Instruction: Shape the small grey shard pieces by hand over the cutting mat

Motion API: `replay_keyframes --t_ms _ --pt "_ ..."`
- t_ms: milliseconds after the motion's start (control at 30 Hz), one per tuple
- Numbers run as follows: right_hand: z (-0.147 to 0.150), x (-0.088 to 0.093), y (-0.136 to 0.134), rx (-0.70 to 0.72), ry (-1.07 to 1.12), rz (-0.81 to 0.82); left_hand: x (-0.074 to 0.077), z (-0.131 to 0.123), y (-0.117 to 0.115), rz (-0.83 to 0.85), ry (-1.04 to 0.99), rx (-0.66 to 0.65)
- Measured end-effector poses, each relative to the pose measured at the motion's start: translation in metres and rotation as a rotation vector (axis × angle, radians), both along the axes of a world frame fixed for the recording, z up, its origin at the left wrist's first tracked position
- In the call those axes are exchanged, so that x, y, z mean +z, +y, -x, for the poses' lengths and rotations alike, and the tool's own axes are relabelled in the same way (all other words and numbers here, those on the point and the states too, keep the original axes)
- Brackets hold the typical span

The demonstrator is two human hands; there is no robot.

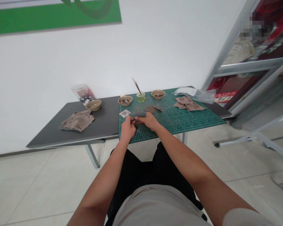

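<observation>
A dark grey piece of cloth (140,114), folded or bunched, is between my two hands over the front of the green cutting mat (179,121). My left hand (128,128) pinches its left end with bent fingers. From the right, my right hand (150,121) grips the same piece, its thumb near the left hand's fingertips. What lies under the fingers is hidden. Just behind the hands are thin brown square pieces (151,109) and a small white patterned square (124,113).
Behind stand a bowl with dark bits (125,104), a jar holding thin sticks (141,98) and another bowl (158,97). Brown cloth (188,103) and a plastic bag (206,95) lie right. Leftward are a brown cloth (77,121), a bowl (93,108) and a clear pouch (82,93).
</observation>
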State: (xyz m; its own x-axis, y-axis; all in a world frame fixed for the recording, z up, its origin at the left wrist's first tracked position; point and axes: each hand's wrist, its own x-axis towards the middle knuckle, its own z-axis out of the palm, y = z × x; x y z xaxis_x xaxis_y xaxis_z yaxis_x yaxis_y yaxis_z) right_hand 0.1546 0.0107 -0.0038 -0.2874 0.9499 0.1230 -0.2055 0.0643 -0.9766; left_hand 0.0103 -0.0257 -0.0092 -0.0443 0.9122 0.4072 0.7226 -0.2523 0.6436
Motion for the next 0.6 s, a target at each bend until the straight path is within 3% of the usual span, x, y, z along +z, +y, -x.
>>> replay_keyframes --t_ms 167,400,600 --pt "-0.0021 0.0017 -0.0013 0.038 0.060 0.016 0.0001 -0.0001 0.0029 0.003 -0.050 0.015" --pt "0.0023 0.0003 -0.0014 -0.101 0.000 0.000 0.0008 -0.0049 -0.0040 0.035 0.019 -0.045" --pt "-0.0037 0.0038 -0.0042 0.020 0.126 0.084 -0.0010 -0.0036 -0.0003 0.005 -0.056 0.047"
